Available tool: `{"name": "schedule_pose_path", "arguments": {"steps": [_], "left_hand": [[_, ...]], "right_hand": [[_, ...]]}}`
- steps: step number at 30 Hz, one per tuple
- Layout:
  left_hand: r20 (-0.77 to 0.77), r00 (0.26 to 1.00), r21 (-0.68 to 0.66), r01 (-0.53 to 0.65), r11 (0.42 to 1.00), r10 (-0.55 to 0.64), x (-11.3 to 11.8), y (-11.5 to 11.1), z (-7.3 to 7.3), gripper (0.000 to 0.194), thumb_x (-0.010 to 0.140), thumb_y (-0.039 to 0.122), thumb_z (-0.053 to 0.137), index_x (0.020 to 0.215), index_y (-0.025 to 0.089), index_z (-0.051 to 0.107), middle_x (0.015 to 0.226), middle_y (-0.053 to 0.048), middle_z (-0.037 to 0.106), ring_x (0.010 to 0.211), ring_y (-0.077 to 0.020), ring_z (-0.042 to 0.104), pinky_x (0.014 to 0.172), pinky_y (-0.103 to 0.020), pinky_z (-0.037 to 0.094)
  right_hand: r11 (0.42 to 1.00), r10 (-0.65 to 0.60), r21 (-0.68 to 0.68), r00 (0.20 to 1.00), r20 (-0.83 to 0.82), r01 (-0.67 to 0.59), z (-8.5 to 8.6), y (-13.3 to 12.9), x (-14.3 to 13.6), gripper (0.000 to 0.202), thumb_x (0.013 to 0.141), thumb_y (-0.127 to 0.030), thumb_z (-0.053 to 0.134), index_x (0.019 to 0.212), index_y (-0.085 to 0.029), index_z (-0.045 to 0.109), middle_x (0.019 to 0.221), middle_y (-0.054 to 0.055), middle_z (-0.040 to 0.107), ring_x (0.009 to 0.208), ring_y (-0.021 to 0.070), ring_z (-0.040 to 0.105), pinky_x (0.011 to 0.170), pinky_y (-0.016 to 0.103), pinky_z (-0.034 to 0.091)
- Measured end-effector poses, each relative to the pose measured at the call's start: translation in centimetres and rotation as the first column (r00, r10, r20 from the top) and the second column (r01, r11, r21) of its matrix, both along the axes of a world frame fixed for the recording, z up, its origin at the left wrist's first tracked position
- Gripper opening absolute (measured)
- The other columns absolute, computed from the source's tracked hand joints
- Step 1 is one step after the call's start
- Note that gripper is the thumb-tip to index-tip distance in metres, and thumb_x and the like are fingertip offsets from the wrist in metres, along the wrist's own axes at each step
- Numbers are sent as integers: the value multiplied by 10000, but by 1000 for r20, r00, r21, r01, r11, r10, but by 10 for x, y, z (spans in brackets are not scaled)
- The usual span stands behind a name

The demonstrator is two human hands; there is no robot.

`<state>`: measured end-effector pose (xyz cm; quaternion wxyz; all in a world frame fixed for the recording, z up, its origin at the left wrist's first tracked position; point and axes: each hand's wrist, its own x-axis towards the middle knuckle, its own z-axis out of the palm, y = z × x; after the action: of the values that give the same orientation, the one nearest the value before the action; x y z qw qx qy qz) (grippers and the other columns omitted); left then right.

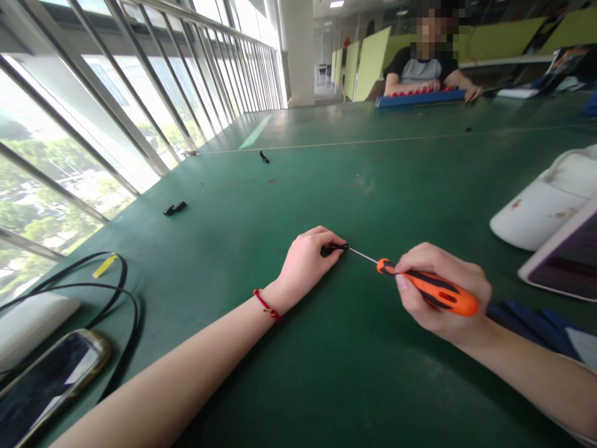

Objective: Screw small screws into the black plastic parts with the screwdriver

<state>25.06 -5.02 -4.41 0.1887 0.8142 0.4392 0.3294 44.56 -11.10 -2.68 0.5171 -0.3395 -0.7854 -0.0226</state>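
Note:
My left hand rests on the green table, thumb and fingers pinched around a small black part. What kind of part it is I cannot make out, since the fingers cover some of it. My right hand is wrapped round the orange and black handle of a screwdriver. The screwdriver's thin shaft points left, its tip meeting the right end of the black part. A red cord bracelet circles my left wrist.
Small black pieces lie farther back on the table. A phone and a looped black cable are at left. At right stand a white container and a tablet-like screen. Across the table, a person sits behind a blue tray.

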Motion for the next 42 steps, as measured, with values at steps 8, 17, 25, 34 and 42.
{"name": "schedule_pose_path", "arguments": {"steps": [8,17,25,34,42], "left_hand": [[-63,998,12,12,1000,-11,2,-2,1,165,798,182,556,891,192,691,948,-19,665,806,-144,613,758,-257,498],[-72,997,11,22,1000,-21,2,-2,2,182,801,177,540,901,194,691,952,-24,666,807,-145,617,750,-254,500],[-76,996,5,40,999,-40,2,-3,2,185,797,177,547,907,195,695,964,-24,672,824,-151,622,773,-259,503],[-68,995,-10,66,998,-67,3,2,2,165,806,229,565,890,202,705,910,-17,692,870,-168,609,801,-283,485],[34,996,-134,88,987,-84,2,10,-1,158,780,226,596,872,186,718,891,-35,670,832,-149,614,762,-257,495]], "right_hand": [[1000,0,8,987,-160,2,-5,1,-3,334,680,-126,637,984,-230,545,800,27,588,631,142,581,546,282,503],[996,-64,-65,996,-54,61,-3,-1,-3,259,703,-146,640,929,-238,554,619,-32,542,519,116,501,515,288,470],[999,-8,-47,951,-310,-7,-6,2,-6,345,661,-105,647,953,-232,515,748,9,528,613,151,561,528,308,489],[966,-141,-215,990,31,144,43,18,-10,172,742,-241,646,606,-206,546,538,-30,575,479,97,511,456,242,403],[920,60,-392,991,121,-8,77,71,1,333,657,-182,715,918,-237,515,647,-48,580,448,97,545,387,217,418]]}}
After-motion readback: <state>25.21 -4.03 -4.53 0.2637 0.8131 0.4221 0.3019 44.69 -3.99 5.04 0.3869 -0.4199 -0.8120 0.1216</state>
